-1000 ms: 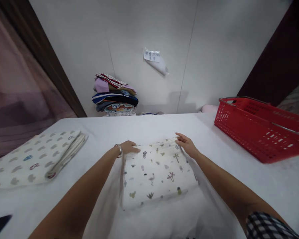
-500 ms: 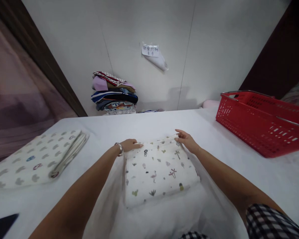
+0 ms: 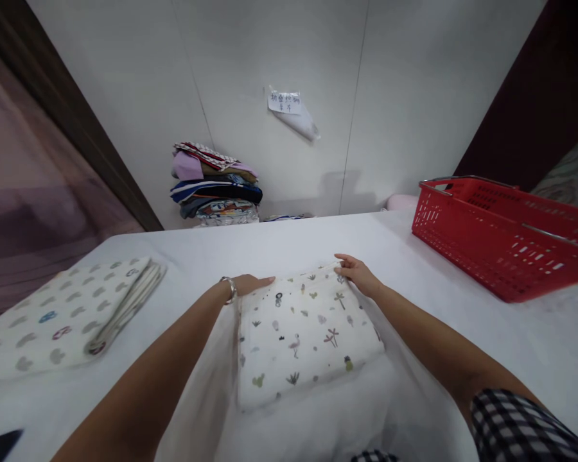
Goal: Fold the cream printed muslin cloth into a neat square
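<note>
A folded white cloth [image 3: 308,333] printed with flamingos, palms and cacti lies in front of me at the table's near side. My left hand [image 3: 253,283] grips its far left corner, thumb on top and the other fingers out of sight beneath. At the far right corner my right hand [image 3: 359,274] pinches the cloth's edge between thumb and fingers, the index finger reaching past it. Sheer white material [image 3: 318,430] hangs around and below the cloth, between my forearms.
Left on the white table [image 3: 289,240] lies another folded cloth [image 3: 72,314] with grey prints. A red basket [image 3: 505,240] stands at the right. Stacked folded clothes [image 3: 216,186] rise behind the table's far edge, against a wall bearing a paper sign [image 3: 285,102]. A dark flat object [image 3: 0,444] shows lower left.
The view has shifted slightly, so the surroundings sit a little further left. Both hands keep their hold on the cloth's far corners, and the cloth looks much the same.
</note>
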The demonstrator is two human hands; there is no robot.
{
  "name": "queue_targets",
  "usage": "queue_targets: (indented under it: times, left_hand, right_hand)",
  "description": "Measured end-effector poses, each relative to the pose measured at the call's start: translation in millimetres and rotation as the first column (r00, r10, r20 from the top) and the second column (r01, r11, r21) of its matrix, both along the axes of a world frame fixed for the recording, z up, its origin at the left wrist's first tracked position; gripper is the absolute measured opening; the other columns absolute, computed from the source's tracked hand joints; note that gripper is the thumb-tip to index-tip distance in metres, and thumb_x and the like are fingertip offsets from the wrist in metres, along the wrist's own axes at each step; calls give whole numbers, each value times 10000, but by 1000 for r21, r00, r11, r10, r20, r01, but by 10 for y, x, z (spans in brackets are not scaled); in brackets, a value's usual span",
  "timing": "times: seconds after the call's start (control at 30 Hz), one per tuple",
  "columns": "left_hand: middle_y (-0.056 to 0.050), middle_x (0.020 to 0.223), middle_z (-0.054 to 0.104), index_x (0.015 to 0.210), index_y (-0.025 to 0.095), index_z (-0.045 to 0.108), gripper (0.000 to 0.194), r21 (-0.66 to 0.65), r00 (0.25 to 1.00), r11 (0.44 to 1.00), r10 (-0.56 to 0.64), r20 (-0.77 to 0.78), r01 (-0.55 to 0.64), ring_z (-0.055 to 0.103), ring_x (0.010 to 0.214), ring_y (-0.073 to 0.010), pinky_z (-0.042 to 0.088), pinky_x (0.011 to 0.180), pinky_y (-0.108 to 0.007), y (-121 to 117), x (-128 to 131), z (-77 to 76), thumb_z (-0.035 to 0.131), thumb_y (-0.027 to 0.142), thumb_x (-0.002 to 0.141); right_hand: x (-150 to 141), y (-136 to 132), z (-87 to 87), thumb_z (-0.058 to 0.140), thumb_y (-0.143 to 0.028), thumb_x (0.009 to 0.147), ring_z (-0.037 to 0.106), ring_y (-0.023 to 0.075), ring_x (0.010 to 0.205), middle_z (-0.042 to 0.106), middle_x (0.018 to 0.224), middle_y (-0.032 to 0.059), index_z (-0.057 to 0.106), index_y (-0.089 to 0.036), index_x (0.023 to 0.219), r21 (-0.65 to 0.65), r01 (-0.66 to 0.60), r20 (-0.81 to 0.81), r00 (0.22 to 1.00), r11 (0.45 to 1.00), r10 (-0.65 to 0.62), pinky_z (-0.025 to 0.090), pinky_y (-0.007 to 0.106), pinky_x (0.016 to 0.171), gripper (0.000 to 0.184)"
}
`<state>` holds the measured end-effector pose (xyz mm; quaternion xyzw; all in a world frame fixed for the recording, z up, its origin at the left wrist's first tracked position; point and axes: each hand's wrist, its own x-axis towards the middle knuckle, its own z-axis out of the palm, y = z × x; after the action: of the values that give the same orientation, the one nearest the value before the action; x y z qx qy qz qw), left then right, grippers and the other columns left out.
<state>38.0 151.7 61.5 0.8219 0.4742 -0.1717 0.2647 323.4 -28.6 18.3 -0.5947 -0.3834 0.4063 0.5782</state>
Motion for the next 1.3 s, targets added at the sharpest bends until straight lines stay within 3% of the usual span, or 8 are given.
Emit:
queue_targets:
  times: [0.2, 0.37, 0.47, 0.6, 0.9, 1.1, 1.2, 1.3]
  left_hand:
    - [-127, 1242, 545, 1041, 182, 644, 833, -8, 987, 989, -147, 66, 148, 497, 1135, -312, 348, 960, -385, 1, -11, 43, 356, 816, 585]
    - [-130, 1240, 546, 1071, 189, 628, 826, 77, 985, 989, -138, 108, 130, 496, 1129, -317, 369, 929, -376, 59, -49, -31, 461, 790, 529]
    - [-127, 1186, 586, 1006, 192, 650, 769, 62, 986, 992, -120, 118, 113, 538, 1061, -315, 408, 862, -371, 63, -74, -81, 458, 778, 546]
    - [-124, 1143, 611, 957, 187, 658, 719, 18, 989, 995, -96, 114, 95, 568, 999, -304, 425, 823, -361, 68, -96, -139, 487, 752, 545]
    - [-115, 1196, 583, 912, 201, 680, 722, -48, 991, 996, -70, 112, 76, 537, 1072, -307, 388, 904, -374, 177, -79, -187, 413, 784, 580]
    - [-122, 1042, 659, 805, 198, 697, 632, 12, 987, 993, -115, 116, 114, 575, 988, -316, 400, 881, -390, 88, -53, -14, 484, 740, 558]
    - [-112, 1024, 665, 820, 191, 695, 605, -21, 986, 993, -116, 121, 119, 587, 948, -298, 420, 841, -370, 28, -82, 154, 522, 704, 552]
    - [-90, 987, 677, 826, 194, 693, 572, -7, 983, 991, -129, 133, 132, 588, 916, -279, 427, 809, -342, -27, -128, 380, 569, 666, 527]
  right_hand:
    - [38, 100, -57, 725, -398, 628, 599, 194, 864, 605, 1044, 80, 523, -227, 1206, -199, -33, -17, 999, 979, 31, 475, 287, 745, 635]
    - [25, 193, -123, 729, -328, 625, 567, 213, 990, 600, 1062, 87, 572, -212, 1146, -128, 71, 36, 997, 989, -67, 453, 295, 826, 556]
    - [31, 213, -150, 737, -300, 613, 575, 215, 979, 604, 1064, 96, 586, -200, 1123, -151, 77, 31, 997, 986, -73, 456, 299, 827, 541]
    - [84, 242, -100, 759, -317, 593, 618, 212, 850, 641, 1007, 91, 544, -199, 1175, -256, -36, -24, 999, 966, 31, 483, 320, 769, 631]
    - [215, 431, 48, 820, -301, 500, 607, 238, 903, 653, 1021, 102, 606, -214, 1086, -436, -189, -27, 980, 880, 197, 481, 351, 781, 630]
    - [240, 437, 89, 799, -278, 537, 610, 196, 918, 659, 1010, 69, 595, -217, 1090, -371, -319, -88, 947, 872, 309, 478, 301, 802, 593]
    - [212, 393, 256, 791, -254, 545, 616, 195, 885, 671, 965, 65, 578, -221, 1131, -377, -326, -64, 943, 867, 326, 481, 298, 777, 624]
    - [180, 346, 535, 780, -234, 558, 622, 196, 820, 679, 917, 77, 560, -214, 1174, -392, -349, -14, 927, 851, 374, 488, 299, 727, 654]
